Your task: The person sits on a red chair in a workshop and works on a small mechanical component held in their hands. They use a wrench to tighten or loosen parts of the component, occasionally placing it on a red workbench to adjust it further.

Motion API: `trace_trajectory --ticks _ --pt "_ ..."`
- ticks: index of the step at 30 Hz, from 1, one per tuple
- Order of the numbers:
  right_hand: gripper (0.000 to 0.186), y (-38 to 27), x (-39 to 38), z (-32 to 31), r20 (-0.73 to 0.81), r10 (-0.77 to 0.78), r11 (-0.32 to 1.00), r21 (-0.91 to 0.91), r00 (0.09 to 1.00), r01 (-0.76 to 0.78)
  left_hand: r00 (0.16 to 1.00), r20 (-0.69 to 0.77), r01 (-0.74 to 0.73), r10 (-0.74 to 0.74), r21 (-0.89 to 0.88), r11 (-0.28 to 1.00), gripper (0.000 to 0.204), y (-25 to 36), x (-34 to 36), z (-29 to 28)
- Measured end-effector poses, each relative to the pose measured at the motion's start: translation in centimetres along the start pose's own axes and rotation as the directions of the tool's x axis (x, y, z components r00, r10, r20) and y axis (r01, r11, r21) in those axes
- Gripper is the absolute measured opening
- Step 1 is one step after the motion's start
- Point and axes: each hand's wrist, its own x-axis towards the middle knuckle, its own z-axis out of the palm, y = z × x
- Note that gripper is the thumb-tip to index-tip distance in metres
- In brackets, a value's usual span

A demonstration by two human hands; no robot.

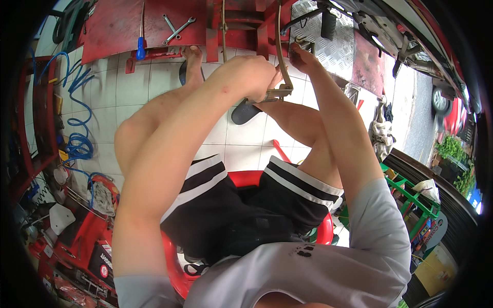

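Stool: red plastic stool [246, 178], near, under the seated person.
Left hand [257, 77]: clenched on the lever's near end.
Lever [281, 56]: thin, brownish metal, long axis near-to-far, slightly curved.
Right hand [303, 57]: grasping the lever farther up.
Wrenches: 2 wrenches [177, 29], far left, on red platform [113, 25].

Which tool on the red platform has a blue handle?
The screwdriver at the red platform's front edge. The two spanners lying crossed to its right are bare grey metal, with no coloured handle.
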Motion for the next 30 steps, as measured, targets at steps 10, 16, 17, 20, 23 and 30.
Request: trace_trajectory --ticks 10,16,17,20,23,30 --pt "0.016 2.4 3.8 -2.0 -0.087 0.018 0.98 0.197 0.996 -0.001 1.0 -0.006 -0.025 0.026 0.013 1.0 0.025 0.5 0.0 0.4" --pt "0.03 -1.5 -5.4 3.6 -0.222 -0.002 0.777 -0.614 0.975 -0.138 0.992 0.03 -0.119 0.12 -0.024 0.993 0.025 -0.1 0.9 1.1" --pt "0.029 -2.4 -7.3 4.5 -0.235 -0.055 0.677 -0.723 0.97 -0.136 0.991 0.063 -0.111 0.114 -0.039 0.993 0.027 0.7 0.4 -0.2" --pt "0.028 -4.4 -12.8 8.8 -0.019 -0.214 0.379 -0.923 0.977 0.065 0.991 -0.056 -0.128 0.124 -0.068 0.989 0.028 0.8 -0.5 -0.5" --pt "0.026 -3.5 -19.1 12.3 0.416 -0.401 0.057 -0.878 0.816 0.475 0.996 -0.055 -0.079 0.074 -0.107 0.991 0.027 -0.5 0.0 0.5" --pt "0.028 1.4 -22.9 15.8 0.655 -0.342 0.037 -0.707 0.673 0.707 0.98 -0.13 -0.162 0.147 -0.111 0.981 0.029 -1.1 -0.7 0.0"
